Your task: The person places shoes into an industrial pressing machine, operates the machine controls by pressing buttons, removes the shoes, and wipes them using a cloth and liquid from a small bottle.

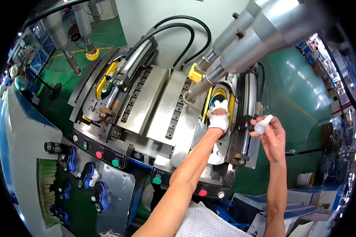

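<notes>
My left hand (218,118), in a white glove, reaches into the right station of the pressing machine. Its fingers are bent over a dark shoe with a blue part (215,99), which sits inside a yellow-edged mould (221,91). The glove hides most of that shoe. Bare and raised to the right of the machine, my right hand (273,136) pinches a small white bottle with a narrow tip (263,125) between thumb and fingers. The bottle is apart from the shoe.
Thick metal cylinders (261,43) slant down over the right station. A similar station (101,93) stands on the left. Red and green buttons (157,180) line the front panel. Several black and blue shoes (100,196) hang on a rack at lower left.
</notes>
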`<state>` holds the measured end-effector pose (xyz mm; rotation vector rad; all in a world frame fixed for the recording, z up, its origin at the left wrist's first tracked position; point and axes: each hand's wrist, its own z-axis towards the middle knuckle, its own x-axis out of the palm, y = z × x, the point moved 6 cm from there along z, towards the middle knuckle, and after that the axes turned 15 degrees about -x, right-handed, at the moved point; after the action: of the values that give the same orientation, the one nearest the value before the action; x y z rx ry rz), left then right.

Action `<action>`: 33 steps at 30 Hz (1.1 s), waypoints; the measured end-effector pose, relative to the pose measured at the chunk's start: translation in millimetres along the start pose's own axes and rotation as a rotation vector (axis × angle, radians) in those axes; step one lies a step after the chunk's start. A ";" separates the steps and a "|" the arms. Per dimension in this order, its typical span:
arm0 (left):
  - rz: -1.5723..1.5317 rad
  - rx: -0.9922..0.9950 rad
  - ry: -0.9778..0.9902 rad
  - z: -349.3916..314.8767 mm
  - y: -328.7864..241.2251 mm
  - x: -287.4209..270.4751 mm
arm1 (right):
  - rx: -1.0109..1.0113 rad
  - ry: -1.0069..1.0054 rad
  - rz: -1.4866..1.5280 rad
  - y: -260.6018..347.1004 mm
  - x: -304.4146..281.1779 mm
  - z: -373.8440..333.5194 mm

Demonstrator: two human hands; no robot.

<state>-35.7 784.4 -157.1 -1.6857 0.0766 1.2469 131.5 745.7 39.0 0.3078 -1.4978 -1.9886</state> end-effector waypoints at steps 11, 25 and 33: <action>-0.419 0.112 -0.072 -0.4 -12.0 -81.5 | -0.064 -0.155 0.004 26.5 -38.2 -55.4; -0.403 -0.045 -0.006 -315.5 200.5 -335.7 | -0.200 0.061 0.136 24.3 -7.2 -71.4; 0.006 -0.848 -0.305 -509.5 469.0 -345.6 | 0.015 0.067 0.163 -31.1 102.9 -97.7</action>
<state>-109.0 16.8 -222.5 -2.1495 -0.7236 1.6535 92.5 612.4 -3.7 0.2481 -1.4491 -1.8226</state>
